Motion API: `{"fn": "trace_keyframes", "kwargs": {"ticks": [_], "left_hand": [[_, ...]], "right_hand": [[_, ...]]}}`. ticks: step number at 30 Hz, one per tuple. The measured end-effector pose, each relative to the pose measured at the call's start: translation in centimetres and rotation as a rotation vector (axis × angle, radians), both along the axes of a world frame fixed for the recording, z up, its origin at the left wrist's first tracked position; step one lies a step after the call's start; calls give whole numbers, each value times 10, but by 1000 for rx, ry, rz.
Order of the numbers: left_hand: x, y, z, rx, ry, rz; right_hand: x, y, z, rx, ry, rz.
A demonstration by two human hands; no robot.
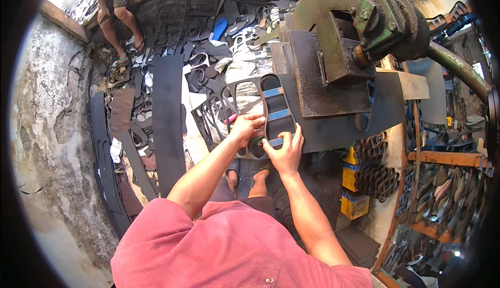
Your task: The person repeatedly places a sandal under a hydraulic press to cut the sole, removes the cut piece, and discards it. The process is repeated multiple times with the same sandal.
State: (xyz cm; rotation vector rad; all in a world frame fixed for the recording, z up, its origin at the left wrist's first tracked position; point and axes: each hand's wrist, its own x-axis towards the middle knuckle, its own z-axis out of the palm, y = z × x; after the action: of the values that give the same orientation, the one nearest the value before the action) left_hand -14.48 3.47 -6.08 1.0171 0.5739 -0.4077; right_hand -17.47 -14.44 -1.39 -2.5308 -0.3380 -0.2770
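Observation:
A sole-shaped cutting die (278,114) with blue crossbars lies on a dark rubber sheet (323,136). My right hand (286,151) grips its near end, thumb on the left side and index finger along the right. At the die's left rim, the bent fingers of my left hand (248,128) close on the edge; their tips are partly hidden. Left of the die, the sheet has sole-shaped cut-outs with thin strips (211,116) between them. A small pink item (232,117) shows just beyond my left hand.
A heavy greenish press head (346,43) with a flat plate hangs over the sheet at the right. Rubber scraps and sole pieces (208,72) cover the area ahead. A long dark strip (168,121) lies at left. Yellow crates (355,206) stand lower right. Another person's legs (127,22) show far left.

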Motion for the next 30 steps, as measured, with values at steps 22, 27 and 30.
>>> {"fn": "trace_keyframes", "kwargs": {"ticks": [22,27,30], "left_hand": [[78,-48,39,-10,-182,-91],[76,-46,36,-19,-199,-96],[76,-48,48,22,-178,-157]], "right_hand": [[9,-96,-18,-51,69,-91],[8,-95,-19,11,79,-92],[7,-115,-25,-66,89,-157]]}}
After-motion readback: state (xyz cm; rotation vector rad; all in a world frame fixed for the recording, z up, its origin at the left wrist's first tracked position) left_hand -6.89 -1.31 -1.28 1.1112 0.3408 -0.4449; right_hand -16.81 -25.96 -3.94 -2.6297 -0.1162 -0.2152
